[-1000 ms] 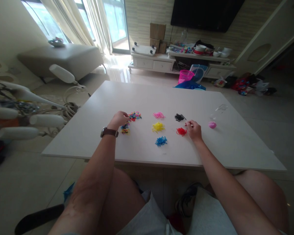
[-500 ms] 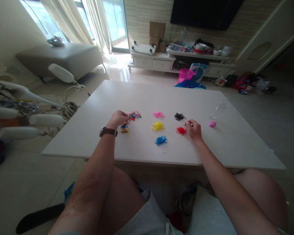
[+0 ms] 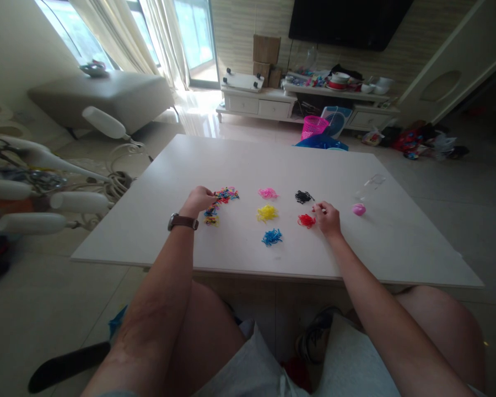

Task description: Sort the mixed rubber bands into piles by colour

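Small coloured bands, like little rubber bands, lie on the white table (image 3: 231, 160) in heaps. My left hand (image 3: 198, 199) is at the mixed-colour pile (image 3: 227, 194), fingertips pinched together at its left edge. What the pinch holds, if anything, is too small to see. My right hand (image 3: 327, 218) is closed with fingers bent, just right of the red pile (image 3: 306, 220) and below the black pile (image 3: 303, 197); its contents are not clear. Between the hands lie a pink pile (image 3: 268, 193), a yellow pile (image 3: 267, 213) and a blue pile (image 3: 271, 237).
At the table's right are a pink round object (image 3: 359, 209) and a clear plastic container (image 3: 374, 182). A white lamp (image 3: 103, 122) with several arms stands close to the left edge. Beyond the far edge is a pink basket (image 3: 314, 127).
Both hands keep almost the same place and closed posture. The whole view has shifted very slightly; the piles look unchanged.
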Demonstrator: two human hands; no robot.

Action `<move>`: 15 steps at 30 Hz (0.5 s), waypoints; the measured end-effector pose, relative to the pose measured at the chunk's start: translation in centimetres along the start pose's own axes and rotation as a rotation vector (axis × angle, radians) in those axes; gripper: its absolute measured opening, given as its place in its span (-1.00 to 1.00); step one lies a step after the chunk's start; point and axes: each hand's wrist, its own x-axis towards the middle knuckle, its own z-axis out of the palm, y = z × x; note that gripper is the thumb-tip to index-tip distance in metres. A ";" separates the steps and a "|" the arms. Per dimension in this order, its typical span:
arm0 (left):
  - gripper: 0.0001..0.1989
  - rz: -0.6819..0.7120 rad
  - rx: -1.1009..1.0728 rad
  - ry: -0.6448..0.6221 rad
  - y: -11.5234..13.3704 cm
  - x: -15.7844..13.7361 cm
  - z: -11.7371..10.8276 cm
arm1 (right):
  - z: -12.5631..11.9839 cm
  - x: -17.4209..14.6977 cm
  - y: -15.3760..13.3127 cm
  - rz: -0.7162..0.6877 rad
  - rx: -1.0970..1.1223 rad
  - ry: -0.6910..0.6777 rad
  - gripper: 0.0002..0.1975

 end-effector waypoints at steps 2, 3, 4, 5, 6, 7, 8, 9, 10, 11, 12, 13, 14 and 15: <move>-0.85 0.001 0.027 0.003 -0.1 0.1 0.0 | 0.0 0.0 0.1 -0.001 -0.002 -0.001 -0.68; -0.87 -0.001 0.043 0.003 -0.1 0.1 0.0 | 0.0 0.0 0.1 -0.002 -0.003 -0.001 -0.69; -0.89 0.000 0.061 0.001 -0.1 0.2 0.0 | 0.1 0.0 0.1 -0.003 -0.003 -0.001 -0.69; -0.90 0.005 0.081 -0.002 -0.1 0.2 -0.1 | 0.1 0.0 0.2 -0.005 -0.002 -0.001 -0.69; -0.90 0.013 0.104 -0.008 -0.2 0.2 -0.1 | 0.1 0.0 0.2 -0.007 -0.001 0.000 -0.69; -0.89 0.021 0.125 -0.014 -0.2 0.2 -0.1 | 0.1 0.0 0.3 -0.009 -0.001 -0.001 -0.69; -0.89 0.026 0.141 -0.019 -0.3 0.3 -0.1 | 0.1 0.0 0.3 -0.011 -0.001 -0.002 -0.69; -0.88 0.032 0.150 -0.021 -0.3 0.3 -0.1 | 0.1 0.0 0.3 -0.012 -0.002 -0.003 -0.69; -0.88 0.036 0.150 -0.020 -0.4 0.4 -0.1 | 0.1 0.0 0.3 -0.012 -0.003 -0.003 -0.69; -0.88 0.040 0.143 -0.017 -0.5 0.4 -0.1 | 0.1 0.1 0.3 -0.013 -0.004 -0.005 -0.69; -0.88 0.049 0.128 -0.014 -0.6 0.5 0.0 | 0.1 0.1 0.4 -0.013 -0.004 -0.006 -0.69; -0.86 0.059 0.110 -0.013 -0.7 0.6 0.0 | 0.2 0.1 0.4 -0.012 -0.002 -0.008 -0.70; -0.84 0.070 0.092 -0.013 -0.8 0.6 0.1 | 0.2 0.1 0.4 -0.011 0.000 -0.008 -0.70; -0.84 0.077 0.075 -0.018 -0.8 0.7 0.2 | 0.2 0.1 0.4 -0.010 0.001 -0.008 -0.70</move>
